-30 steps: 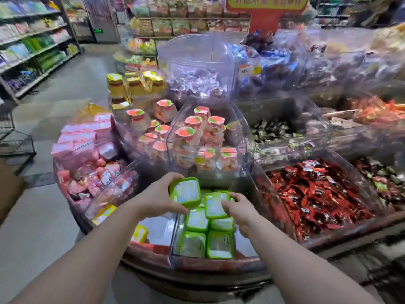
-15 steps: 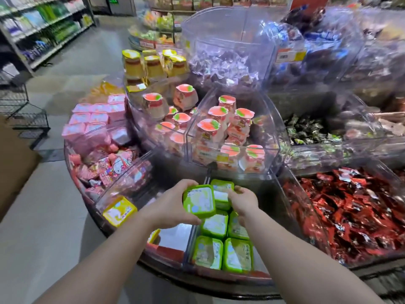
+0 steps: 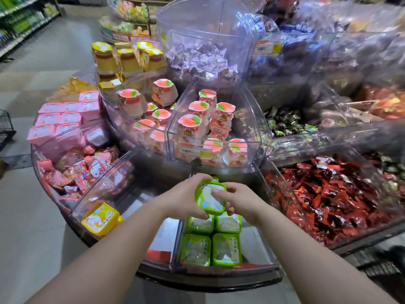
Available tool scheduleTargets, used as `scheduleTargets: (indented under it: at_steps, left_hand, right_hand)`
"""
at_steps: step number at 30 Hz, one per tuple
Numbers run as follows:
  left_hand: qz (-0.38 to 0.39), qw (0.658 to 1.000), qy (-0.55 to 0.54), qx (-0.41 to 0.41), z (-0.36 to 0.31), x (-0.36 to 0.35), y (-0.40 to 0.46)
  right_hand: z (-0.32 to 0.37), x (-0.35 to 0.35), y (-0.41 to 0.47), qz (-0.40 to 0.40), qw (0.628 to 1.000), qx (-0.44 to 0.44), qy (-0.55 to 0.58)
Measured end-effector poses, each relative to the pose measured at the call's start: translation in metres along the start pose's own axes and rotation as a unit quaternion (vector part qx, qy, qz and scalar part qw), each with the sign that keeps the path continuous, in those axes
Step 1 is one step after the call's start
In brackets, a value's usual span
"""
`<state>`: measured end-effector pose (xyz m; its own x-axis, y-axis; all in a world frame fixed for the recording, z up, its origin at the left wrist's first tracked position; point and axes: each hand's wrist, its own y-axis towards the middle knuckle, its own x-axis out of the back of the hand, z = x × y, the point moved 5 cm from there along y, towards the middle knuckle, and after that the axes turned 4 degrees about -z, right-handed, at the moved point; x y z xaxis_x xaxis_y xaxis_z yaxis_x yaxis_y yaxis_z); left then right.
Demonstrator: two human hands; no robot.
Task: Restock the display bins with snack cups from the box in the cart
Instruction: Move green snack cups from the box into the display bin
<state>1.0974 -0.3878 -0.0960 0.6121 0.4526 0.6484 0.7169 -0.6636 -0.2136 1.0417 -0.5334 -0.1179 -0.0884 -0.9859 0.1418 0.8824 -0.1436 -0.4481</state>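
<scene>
Both grips hold one green cup [image 3: 210, 197], left hand [image 3: 186, 199] wrapped, right hand [image 3: 240, 199] pinching, squaring it above the green stack [image 3: 210, 240].

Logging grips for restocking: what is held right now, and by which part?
One green snack cup: left hand grips its left edge, right hand fingers lie on its lid and right edge.

Head camera looks down, close over the display bins [image 3: 258, 137].
</scene>
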Motion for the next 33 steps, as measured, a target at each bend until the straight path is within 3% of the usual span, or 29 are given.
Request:
scheduleTargets:
  at_steps: [3,8,11,21,25,29,33]
  left_hand:
    - [-0.015,1.000,-0.025,0.007,-0.002,-0.015,0.011]
    - [-0.034,0.999,0.022,0.032,0.002,-0.034,0.023]
    - [-0.019,0.997,0.073,0.020,0.000,-0.044,0.024]
    - [0.016,0.993,0.114,0.026,-0.001,-0.055,0.029]
    - [-0.013,0.995,0.092,0.032,-0.011,-0.048,0.031]
    - [-0.056,0.994,0.089,0.017,-0.050,-0.044,0.041]
    - [-0.100,0.984,0.138,-0.051,-0.116,-0.049,0.049]
  right_hand:
    - [-0.019,0.027,-0.001,-0.057,0.995,-0.037,0.078]
    - [-0.054,0.050,0.001,-0.207,0.951,-0.127,0.190]
    - [-0.066,0.040,0.004,-0.205,0.956,-0.154,0.143]
    - [-0.059,0.035,0.018,-0.199,0.972,-0.124,-0.002]
    - [-0.057,0.038,0.007,-0.205,0.970,-0.108,-0.074]
    - [-0.030,0.052,-0.029,-0.239,0.966,-0.034,-0.093]
    - [0.012,0.100,-0.081,-0.333,0.924,0.079,-0.168]
